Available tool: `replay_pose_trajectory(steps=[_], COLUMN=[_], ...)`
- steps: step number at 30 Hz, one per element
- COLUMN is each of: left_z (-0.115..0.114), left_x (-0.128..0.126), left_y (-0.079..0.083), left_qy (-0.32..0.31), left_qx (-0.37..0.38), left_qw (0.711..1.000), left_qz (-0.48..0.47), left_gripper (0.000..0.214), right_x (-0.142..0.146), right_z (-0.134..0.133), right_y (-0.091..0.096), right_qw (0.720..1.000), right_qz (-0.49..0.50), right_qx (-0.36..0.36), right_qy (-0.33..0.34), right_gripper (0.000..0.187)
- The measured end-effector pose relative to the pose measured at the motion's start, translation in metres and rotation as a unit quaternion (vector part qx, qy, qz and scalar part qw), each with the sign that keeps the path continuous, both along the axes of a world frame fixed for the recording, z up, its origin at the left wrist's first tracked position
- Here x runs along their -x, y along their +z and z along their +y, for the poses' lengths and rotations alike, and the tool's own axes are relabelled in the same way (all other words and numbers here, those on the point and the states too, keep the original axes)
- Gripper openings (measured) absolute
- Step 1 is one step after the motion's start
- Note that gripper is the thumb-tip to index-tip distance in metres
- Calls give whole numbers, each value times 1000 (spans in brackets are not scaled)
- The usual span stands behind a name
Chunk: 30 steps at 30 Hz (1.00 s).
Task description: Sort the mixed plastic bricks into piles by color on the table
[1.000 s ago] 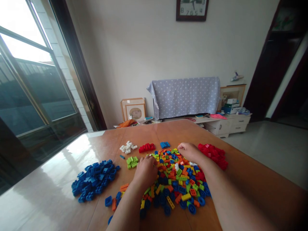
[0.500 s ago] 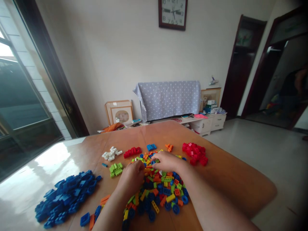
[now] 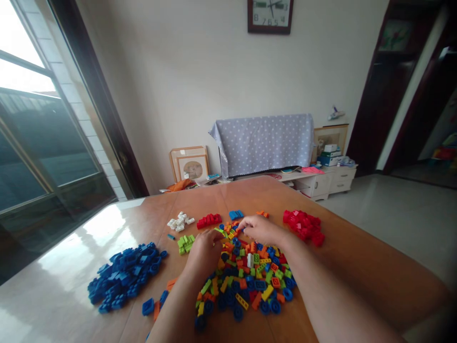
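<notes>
A mixed heap of toy building bricks [image 3: 246, 281] in blue, orange, yellow, lime and red lies in front of me. My left hand [image 3: 205, 250] is at the heap's left edge, fingers curled inward beside lime bricks. Whatever it may pinch is hidden behind the knuckles. From the right, my right hand [image 3: 262, 229] reaches over the far end of the heap. Its fingertips are drawn together, low among small orange and blue bricks, and I cannot make out a piece between them. A white brick [image 3: 250, 260] shows between my forearms.
Sorted groups lie around the heap: blue bricks [image 3: 124, 274], white bricks [image 3: 180, 221], lime bricks [image 3: 186, 244], red bricks [image 3: 209, 220], light-blue bricks [image 3: 236, 215], orange bricks [image 3: 263, 214] and red pieces [image 3: 303, 226]. The wooden table [image 3: 350, 267] ends at the right.
The view has turned left, so everything sits further right in the picture. Both hands stay at the heap; my right fingers have drawn closer together, and the white brick shows more plainly.
</notes>
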<state>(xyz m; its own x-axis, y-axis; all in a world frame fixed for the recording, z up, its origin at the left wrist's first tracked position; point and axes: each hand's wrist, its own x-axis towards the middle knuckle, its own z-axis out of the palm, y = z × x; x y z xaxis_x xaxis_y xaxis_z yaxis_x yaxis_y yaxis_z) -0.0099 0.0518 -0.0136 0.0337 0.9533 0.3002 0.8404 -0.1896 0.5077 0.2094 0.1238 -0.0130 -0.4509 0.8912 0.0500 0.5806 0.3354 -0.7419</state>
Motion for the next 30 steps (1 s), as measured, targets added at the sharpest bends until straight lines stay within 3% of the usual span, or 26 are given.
replay_pose_trajectory(steps=[4,8,16,21,25,30], left_z=[0,-1,-1,1,-2,-9], left_x=[0,0,-2,-1,-3,-10], left_y=[1,1,-8,-14,-11,-4], left_qy=[10,6,-41,-54,-40,-19], left_qx=[8,16,38,19,26,29], left_qw=[1000,1000,998,997,995,994], left_qz=[-5,-8,9,51,87,104], left_gripper=[25,24,26,24,19,18], right_x=[-8,-13,-14,-15,-14,-11], right_z=[1,-1,-6,-8,-9,-3], right_y=[3,6,11,12,13,6], right_qw=[996,993,983,979,980,993], right_qz=[-80,-110,-164,-177,-186,-110], right_qx=[-30,-33,-19,-4,-21,-31], right_qy=[-27,12,84,97,62,28], right_gripper=[27,11,6,11,21,27])
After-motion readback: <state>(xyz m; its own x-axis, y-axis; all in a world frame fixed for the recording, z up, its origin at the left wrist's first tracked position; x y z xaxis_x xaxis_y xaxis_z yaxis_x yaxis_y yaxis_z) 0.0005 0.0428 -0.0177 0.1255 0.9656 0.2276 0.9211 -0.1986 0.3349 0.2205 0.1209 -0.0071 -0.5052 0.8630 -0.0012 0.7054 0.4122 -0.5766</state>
